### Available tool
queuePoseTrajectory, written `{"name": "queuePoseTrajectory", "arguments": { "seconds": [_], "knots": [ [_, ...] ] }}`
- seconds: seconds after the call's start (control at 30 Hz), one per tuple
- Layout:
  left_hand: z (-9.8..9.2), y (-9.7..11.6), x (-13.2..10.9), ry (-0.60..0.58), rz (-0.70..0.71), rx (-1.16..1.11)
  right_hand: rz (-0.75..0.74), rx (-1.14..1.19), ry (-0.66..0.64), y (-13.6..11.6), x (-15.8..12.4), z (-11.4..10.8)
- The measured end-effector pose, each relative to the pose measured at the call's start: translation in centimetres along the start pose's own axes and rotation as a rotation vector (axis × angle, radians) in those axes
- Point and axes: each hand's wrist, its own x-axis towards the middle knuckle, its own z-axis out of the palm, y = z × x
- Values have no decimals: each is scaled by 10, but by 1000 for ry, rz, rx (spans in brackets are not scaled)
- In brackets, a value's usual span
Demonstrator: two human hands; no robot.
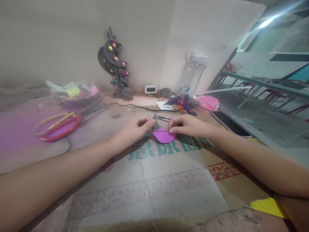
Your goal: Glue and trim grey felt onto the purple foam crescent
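Observation:
My left hand (135, 130) pinches the pointed dark grey felt-like piece (156, 124) between thumb and fingertips. My right hand (184, 124) is closed on the upper right edge of a rounded purple piece (165, 137). The grey piece meets the purple one along its dark top edge; I cannot tell whether they are joined. Just beyond the fingers lies a small pair of metal snips (163, 118). Behind my right hand rests a dark blue glue gun (181, 102) with a small red light and a glue stick in its back.
Large scissors (61, 127) with red and yellow handles lie left on purple material. A phone (231, 124) lies right, near the table edge. At the back stand a grey moon-shaped ornament (112, 64), a small clock (151, 89) and a clear bottle (193, 75). A black cord (142, 108) crosses behind my hands.

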Motion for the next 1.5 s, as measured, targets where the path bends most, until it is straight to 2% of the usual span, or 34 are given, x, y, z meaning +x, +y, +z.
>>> {"name": "queuePoseTrajectory", "arguments": {
  "seconds": [0.17,0.33,0.53,0.7,0.77,0.87,0.93,1.0,1.03,1.13,1.23,1.33,1.5],
  "knots": [
    [-1,5,-3,-6,-20,70,-25,9,-5,-2,-2,-1],
    [-1,1,-1,-9,-58,15,-36,66,56,19,2,-23],
    [-2,4,0,16,-53,-24,-10,53,-86,52,0,-50],
    [-2,5,-1,-56,-47,-113,-13,68,-104,54,1,-50],
    [-2,6,-1,-84,-39,-146,-47,-34,-25,49,4,-42],
    [-1,6,-1,-61,-42,-138,-199,-341,274,34,6,-25],
    [-1,5,-1,-29,-48,-107,-303,-407,417,21,4,-12],
    [-1,2,0,-16,-53,-83,-332,-239,441,9,1,3],
    [-1,1,0,-14,-51,-73,-297,-94,433,3,0,9],
    [-2,-1,0,-3,-37,-45,-102,420,342,-9,-3,26],
    [-2,0,0,11,-37,-26,18,779,353,-17,-5,33],
    [-1,2,-1,19,-45,-7,15,875,351,-19,-6,34],
    [-1,3,-2,35,-45,9,10,893,128,-14,-7,39]
  ]
}}
